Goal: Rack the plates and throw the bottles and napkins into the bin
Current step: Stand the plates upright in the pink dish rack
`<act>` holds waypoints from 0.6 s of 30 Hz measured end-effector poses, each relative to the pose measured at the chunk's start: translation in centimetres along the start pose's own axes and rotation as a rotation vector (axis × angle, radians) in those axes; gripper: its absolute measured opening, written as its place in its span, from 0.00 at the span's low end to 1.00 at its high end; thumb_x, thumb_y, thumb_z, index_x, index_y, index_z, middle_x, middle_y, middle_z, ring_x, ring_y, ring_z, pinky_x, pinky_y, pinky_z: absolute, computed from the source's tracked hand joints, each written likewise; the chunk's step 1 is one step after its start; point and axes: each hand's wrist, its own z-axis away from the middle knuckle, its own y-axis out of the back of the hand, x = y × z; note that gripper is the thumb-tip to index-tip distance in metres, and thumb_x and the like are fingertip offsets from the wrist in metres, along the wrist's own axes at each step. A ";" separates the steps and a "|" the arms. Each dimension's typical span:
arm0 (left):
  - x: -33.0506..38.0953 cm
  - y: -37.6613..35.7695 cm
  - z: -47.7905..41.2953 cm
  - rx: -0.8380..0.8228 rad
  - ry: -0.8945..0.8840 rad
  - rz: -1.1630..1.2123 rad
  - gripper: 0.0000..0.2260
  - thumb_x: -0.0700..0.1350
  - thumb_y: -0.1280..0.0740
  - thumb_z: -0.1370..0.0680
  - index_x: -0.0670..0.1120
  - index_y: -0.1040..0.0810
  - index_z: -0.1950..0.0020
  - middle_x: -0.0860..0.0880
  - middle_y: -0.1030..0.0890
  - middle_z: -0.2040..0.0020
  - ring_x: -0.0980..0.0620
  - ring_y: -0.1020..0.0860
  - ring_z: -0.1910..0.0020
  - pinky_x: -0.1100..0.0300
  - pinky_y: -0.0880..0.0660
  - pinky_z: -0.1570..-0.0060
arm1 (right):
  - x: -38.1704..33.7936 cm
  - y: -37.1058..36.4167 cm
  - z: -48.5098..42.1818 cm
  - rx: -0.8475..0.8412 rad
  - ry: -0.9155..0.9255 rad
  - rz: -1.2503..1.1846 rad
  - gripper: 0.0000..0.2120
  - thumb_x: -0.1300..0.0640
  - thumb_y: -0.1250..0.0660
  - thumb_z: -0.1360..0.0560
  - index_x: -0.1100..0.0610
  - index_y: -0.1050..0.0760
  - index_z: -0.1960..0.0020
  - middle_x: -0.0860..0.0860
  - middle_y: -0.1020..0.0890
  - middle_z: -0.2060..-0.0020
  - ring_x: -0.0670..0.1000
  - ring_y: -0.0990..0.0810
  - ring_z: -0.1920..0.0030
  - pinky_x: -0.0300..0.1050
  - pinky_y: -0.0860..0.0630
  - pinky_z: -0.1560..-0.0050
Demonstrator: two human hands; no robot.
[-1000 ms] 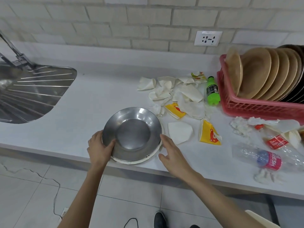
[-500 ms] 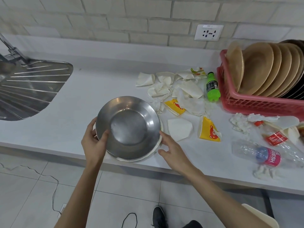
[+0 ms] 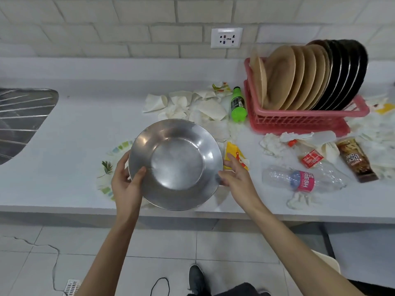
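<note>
Your left grip [image 3: 126, 184] clamps the round steel plate [image 3: 177, 165], right grip [image 3: 237, 178] flat-fingered alongside; slot it edgewise into the pink plastic rack [image 3: 299, 122].

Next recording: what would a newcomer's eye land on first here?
The shiny steel plate at the counter's front edge, gripped by the left hand with the right hand at its rim. Then the pink rack at right, packed with upright tan and black plates, and the napkins and bottles strewn between.
</note>
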 end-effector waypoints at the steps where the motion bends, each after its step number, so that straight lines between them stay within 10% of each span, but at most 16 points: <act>1: 0.1 -1.1 0.8 -0.018 0.005 0.011 0.23 0.37 0.32 0.22 0.55 0.26 0.31 0.56 0.19 0.39 0.56 0.20 0.43 0.60 0.23 0.47 | -0.3 1.3 0.5 -0.002 0.018 -0.014 0.27 0.69 0.40 0.22 0.47 0.34 0.28 0.32 0.19 0.50 0.39 0.18 0.49 0.38 0.21 0.51; 7: 0.9 -8.8 6.8 -0.133 0.023 0.050 0.25 0.37 0.31 0.22 0.58 0.28 0.29 0.57 0.22 0.35 0.58 0.21 0.39 0.57 0.25 0.40 | -0.5 10.4 4.1 0.083 0.053 -0.058 0.29 0.72 0.39 0.23 0.40 0.30 0.37 0.52 0.16 0.46 0.46 0.17 0.48 0.37 0.22 0.53; 14: 1.4 -19.1 15.2 -0.244 0.079 0.037 0.25 0.38 0.32 0.21 0.56 0.30 0.26 0.49 0.17 0.42 0.50 0.19 0.43 0.54 0.22 0.46 | -2.2 22.3 9.1 0.129 0.192 0.024 0.43 0.60 0.29 0.30 0.41 0.45 0.22 0.37 0.36 0.26 0.41 0.38 0.26 0.46 0.36 0.27; 18: 3.0 -25.2 18.7 -0.344 0.106 0.050 0.24 0.37 0.32 0.22 0.54 0.29 0.28 0.50 0.14 0.50 0.52 0.16 0.51 0.56 0.21 0.57 | -4.8 28.8 10.9 0.218 0.288 0.099 0.42 0.66 0.32 0.25 0.41 0.48 0.21 0.27 0.38 0.29 0.30 0.40 0.30 0.29 0.36 0.35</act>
